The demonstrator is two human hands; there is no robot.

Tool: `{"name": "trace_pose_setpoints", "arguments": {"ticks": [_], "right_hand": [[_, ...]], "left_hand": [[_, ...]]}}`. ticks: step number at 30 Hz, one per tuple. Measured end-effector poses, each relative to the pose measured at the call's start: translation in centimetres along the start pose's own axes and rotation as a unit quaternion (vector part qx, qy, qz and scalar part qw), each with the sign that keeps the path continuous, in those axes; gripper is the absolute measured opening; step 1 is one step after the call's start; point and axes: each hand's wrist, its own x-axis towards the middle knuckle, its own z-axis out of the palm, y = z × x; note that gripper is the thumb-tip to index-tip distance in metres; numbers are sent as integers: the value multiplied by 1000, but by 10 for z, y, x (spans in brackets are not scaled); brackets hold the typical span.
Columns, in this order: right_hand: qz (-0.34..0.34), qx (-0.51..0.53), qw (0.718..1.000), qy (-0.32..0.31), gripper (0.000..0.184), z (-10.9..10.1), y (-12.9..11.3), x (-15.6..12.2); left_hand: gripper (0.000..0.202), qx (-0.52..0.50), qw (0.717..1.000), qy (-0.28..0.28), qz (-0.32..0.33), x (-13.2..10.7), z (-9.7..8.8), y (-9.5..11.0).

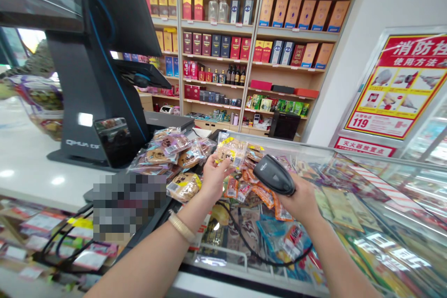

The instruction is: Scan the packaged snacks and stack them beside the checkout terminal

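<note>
My left hand (214, 178) pinches a clear-wrapped snack packet (234, 150) with yellow print and a barcode label. In my right hand (301, 199) is a black barcode scanner (274, 174), its head tilted toward that packet. A black cable (240, 237) loops below the scanner over the glass-topped case. Left of my left hand, several wrapped biscuits (167, 149) lie heaped, and one yellow-marked biscuit packet (185, 187) rests near my wrist. Small orange snack packets (263, 195) are spread beneath the scanner.
A black point-of-sale terminal (94, 88) stands on the white counter (28, 167) at left. The glass case (380, 186) with packaged goods extends right. Behind it, shelves (216, 28) hold boxed bottles. A red-and-yellow sign (401, 84) hangs on the right wall.
</note>
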Motion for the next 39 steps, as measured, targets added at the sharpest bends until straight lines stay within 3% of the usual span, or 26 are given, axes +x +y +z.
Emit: {"name": "trace_pose_setpoints", "arguments": {"ticks": [6, 12, 24, 27, 31, 35, 39], "right_hand": [[21, -11, 996, -80, 19, 5, -3, -1], [22, -6, 994, -105, 22, 4, -3, 0], [23, 5, 998, -60, 23, 4, 3, -3], [12, -2, 999, -47, 25, 5, 5, -3], [5, -10, 999, -41, 24, 5, 4, -2], [0, -7, 1000, -27, 20, 7, 3, -1], [5, -8, 1000, -21, 19, 8, 4, -2]], "left_hand": [[44, 36, 999, -3, 22, 3, -1, -4], [43, 55, 998, -5, 36, 3, -1, -5], [41, 71, 996, 10, 54, 2, 1, 0], [46, 84, 991, 33, 97, 12, -5, 23], [47, 194, 965, 74, 162, 38, -31, 75], [47, 363, 904, 148, 173, 68, -75, 126], [44, 524, 823, 180, 127, 88, -112, 149]]}}
